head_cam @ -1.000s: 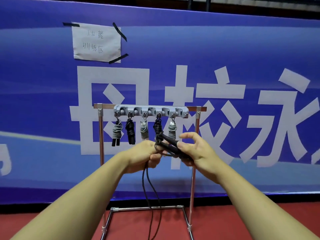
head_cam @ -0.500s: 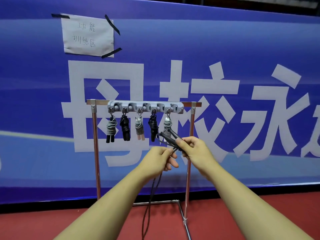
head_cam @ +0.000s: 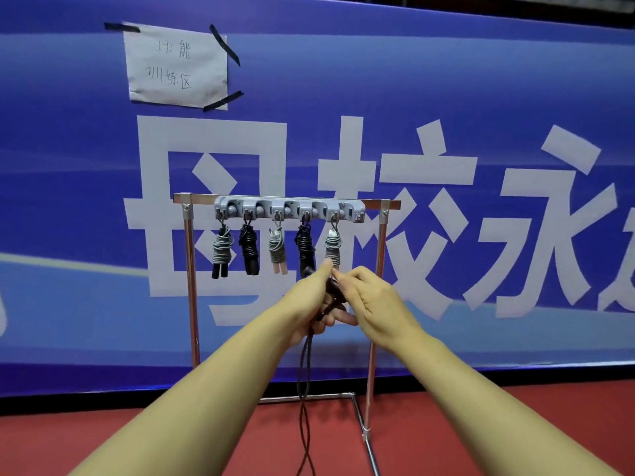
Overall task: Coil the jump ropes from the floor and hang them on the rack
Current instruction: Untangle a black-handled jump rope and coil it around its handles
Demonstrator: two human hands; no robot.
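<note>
A black jump rope [head_cam: 305, 379] hangs from my hands down to the red floor, its two strands crossing. My left hand [head_cam: 309, 304] grips the rope's black handles, which are mostly hidden between my palms. My right hand [head_cam: 371, 300] pinches the same handles from the right side. Both hands are held just in front of and below the metal rack [head_cam: 192, 255]. Several coiled ropes hang from its grey hook bar [head_cam: 288, 207]: grey, black, grey with pink handles, black, grey.
A blue banner with large white characters covers the wall behind the rack. A taped paper note [head_cam: 177, 65] sits at its upper left. The rack's base bars [head_cam: 364, 431] run along the red floor toward me on the right.
My hands have come closer together and the handles now point more upright between them. The rope loop that stood out above my hands is no longer visible.
</note>
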